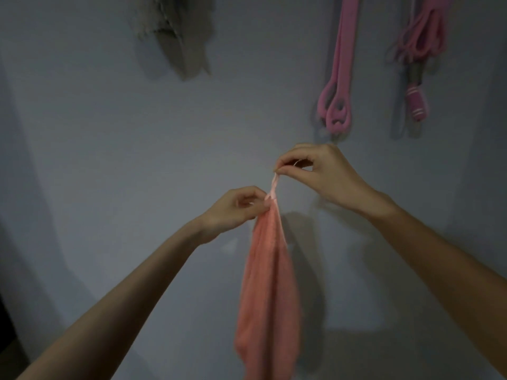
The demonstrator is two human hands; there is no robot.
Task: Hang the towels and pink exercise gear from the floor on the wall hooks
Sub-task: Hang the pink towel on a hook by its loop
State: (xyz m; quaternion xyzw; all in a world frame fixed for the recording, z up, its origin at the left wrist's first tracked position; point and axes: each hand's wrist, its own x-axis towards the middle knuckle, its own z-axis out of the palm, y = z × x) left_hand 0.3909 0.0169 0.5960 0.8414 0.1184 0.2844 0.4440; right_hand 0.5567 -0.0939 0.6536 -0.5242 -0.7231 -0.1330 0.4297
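Towel (267, 292), salmon pink, hangs long and bunched from my hands down to 6 o'clock, in front of the wall (96, 160), not on any hook yet. Biggest thing in view after that wall. Up at 12 o'clock, slightly left, a grey towel (178, 37) is already hung; at 1 o'clock the pink resistance band (338, 78) dangles w/ its looped ends low, and further right at 2 o'clock the pink jump rope (419, 50) hangs coiled, one handle pointing down. Hooks themselves are out of frame or hidden, can't see them.

My left hand (236, 209) is pinched shut on the towel's top corner, right where the cloth gathers. My right hand (321, 171), just above and to 1 o'clock of it, has thumb and forefinger closed on the thin hanging loop (273, 185), pulling it up taut. Both grips are clamped, none open.

Smallest bit is that loop, and that's where it can go wrong imo. It's narrow and I hold it flat, so unless I spread it open it may miss the hook and slide off. If left lets go early, all the weight drops on a two-finger pinch & the towel could slip to the floor. Light is dim and the frame's blurry, so aiming at a hook I can't see is guesswork. Lifting near the band could also snag it
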